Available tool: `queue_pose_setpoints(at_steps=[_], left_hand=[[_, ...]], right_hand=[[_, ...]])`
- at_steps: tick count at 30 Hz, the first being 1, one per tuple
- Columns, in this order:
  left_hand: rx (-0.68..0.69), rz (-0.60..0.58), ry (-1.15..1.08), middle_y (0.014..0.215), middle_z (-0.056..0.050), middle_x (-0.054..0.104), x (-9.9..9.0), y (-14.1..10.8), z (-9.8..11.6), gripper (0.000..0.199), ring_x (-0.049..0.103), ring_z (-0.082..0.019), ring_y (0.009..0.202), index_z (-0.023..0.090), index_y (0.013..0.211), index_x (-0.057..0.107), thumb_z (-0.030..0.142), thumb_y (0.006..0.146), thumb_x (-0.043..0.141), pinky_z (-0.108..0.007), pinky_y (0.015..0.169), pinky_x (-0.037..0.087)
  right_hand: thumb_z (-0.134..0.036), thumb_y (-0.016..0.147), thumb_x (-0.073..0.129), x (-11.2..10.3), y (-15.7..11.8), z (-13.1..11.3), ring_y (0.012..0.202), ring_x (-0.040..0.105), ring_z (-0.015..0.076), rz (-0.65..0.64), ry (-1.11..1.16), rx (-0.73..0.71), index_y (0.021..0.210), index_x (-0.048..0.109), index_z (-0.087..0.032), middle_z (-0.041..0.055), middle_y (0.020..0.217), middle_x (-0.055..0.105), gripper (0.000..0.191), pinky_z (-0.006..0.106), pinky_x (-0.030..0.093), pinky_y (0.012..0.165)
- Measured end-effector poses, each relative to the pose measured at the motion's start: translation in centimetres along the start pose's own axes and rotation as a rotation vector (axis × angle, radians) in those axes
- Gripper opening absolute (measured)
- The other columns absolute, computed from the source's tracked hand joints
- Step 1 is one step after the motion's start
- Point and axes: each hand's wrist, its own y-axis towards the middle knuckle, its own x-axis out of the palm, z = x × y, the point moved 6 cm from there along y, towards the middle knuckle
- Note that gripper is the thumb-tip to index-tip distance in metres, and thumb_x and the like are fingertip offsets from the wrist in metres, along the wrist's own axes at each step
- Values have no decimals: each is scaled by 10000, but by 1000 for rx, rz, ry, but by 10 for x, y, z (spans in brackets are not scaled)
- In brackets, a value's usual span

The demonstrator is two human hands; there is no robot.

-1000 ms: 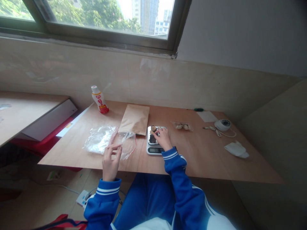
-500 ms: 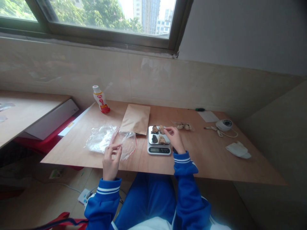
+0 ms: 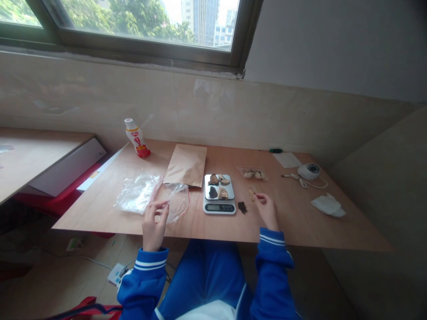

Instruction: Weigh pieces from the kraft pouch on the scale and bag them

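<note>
My right hand (image 3: 267, 210) pinches a pale, dried-looking piece (image 3: 251, 194) above or against the table, right of the digital scale (image 3: 219, 208); I cannot tell whether the piece touches the wood. Several dried pieces, pale, brown and black, sit on the scale's metal plate, among them a dark piece (image 3: 212, 192). Between scale and hand a dark brown scrap (image 3: 242, 207) lies on the table. My left hand (image 3: 155, 222) rests at the near edge of a clear zip bag (image 3: 178, 204), thumb and forefinger slightly apart. Another clear bag (image 3: 136, 191) lies beyond it.
Behind the scale lies a brown paper pouch (image 3: 187, 164); a drink bottle (image 3: 137, 138) stands back left. A bag of pale pieces (image 3: 254, 174) is back right. Farther right are a white dome camera (image 3: 307, 171) with its cable, a paper sheet (image 3: 287, 160) and a crumpled white tissue (image 3: 328, 206).
My right hand has moved right, from the scale's plate to the table beside it, and now holds a pale piece. The dark scrap has come into view. My left hand has barely moved.
</note>
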Motion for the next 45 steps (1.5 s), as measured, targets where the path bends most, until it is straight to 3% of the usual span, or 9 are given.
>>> queue_pose_setpoints(at_steps=[9, 16, 20, 24, 29, 31, 33, 38, 45], left_hand=[[0, -14, 4, 944, -41, 609, 1, 0, -1, 252, 585, -169, 853, 200, 937, 641, 419, 856, 548, -294, 711, 505], [21, -24, 51, 954, -36, 592, -3, 0, -3, 252, 582, -158, 825, 206, 963, 639, 413, 864, 536, -285, 703, 497], [57, -117, 180, 941, -45, 592, -1, 4, -6, 292, 593, -178, 834, 212, 968, 649, 447, 860, 514, -315, 748, 486], [57, -282, 352, 924, -31, 642, 10, 13, -7, 313, 616, -213, 907, 236, 831, 670, 502, 842, 507, -334, 802, 454], [6, -332, 438, 925, -15, 660, 27, 44, -1, 312, 618, -158, 698, 218, 794, 635, 478, 864, 477, -294, 674, 450], [50, -360, 450, 927, -18, 659, 40, 61, 4, 269, 611, -158, 688, 220, 849, 631, 441, 869, 480, -300, 703, 467], [133, -327, 515, 984, -51, 648, 51, 78, 9, 220, 623, -202, 833, 212, 971, 625, 361, 856, 511, -332, 808, 472], [143, -375, 761, 1242, -161, 540, 77, 105, -10, 509, 523, -334, 1136, 174, 1256, 508, 233, 762, 613, -434, 922, 443], [150, -459, 753, 1282, -154, 524, 89, 109, -30, 491, 574, -290, 1091, 179, 1240, 520, 115, 754, 533, -390, 967, 425]], right_hand=[[-661, 738, 501, 8, -5, 19, 782, 590, 239, -15, -20, -17, 774, 656, -175, 122, 856, 664, 512, 373, 467, 707], [-647, 731, 521, 13, -4, 34, 754, 574, 256, -5, -77, 5, 726, 651, -175, 118, 789, 625, 490, 402, 461, 706], [-651, 729, 536, 14, -6, 34, 717, 568, 246, -17, -106, 30, 718, 660, -168, 116, 778, 617, 499, 382, 449, 663], [-671, 719, 547, 14, -8, 32, 730, 573, 252, -24, -138, 54, 709, 665, -168, 120, 782, 611, 517, 377, 446, 664], [-675, 735, 529, 17, -7, 35, 767, 575, 263, -48, -139, 47, 732, 658, -174, 118, 790, 617, 518, 386, 453, 697], [-667, 743, 524, 18, -6, 36, 767, 575, 263, -54, -136, 43, 739, 654, -170, 119, 794, 617, 513, 388, 455, 698], [-657, 752, 517, 19, -5, 35, 778, 573, 267, -49, -143, 31, 750, 653, -170, 120, 802, 613, 506, 391, 456, 702], [-660, 753, 531, 17, -9, 27, 818, 569, 273, -30, -178, 30, 758, 651, -183, 121, 842, 601, 492, 388, 451, 720], [-648, 744, 564, 18, -12, 11, 810, 572, 269, -58, -178, 33, 735, 664, -189, 109, 831, 593, 470, 395, 445, 752]])
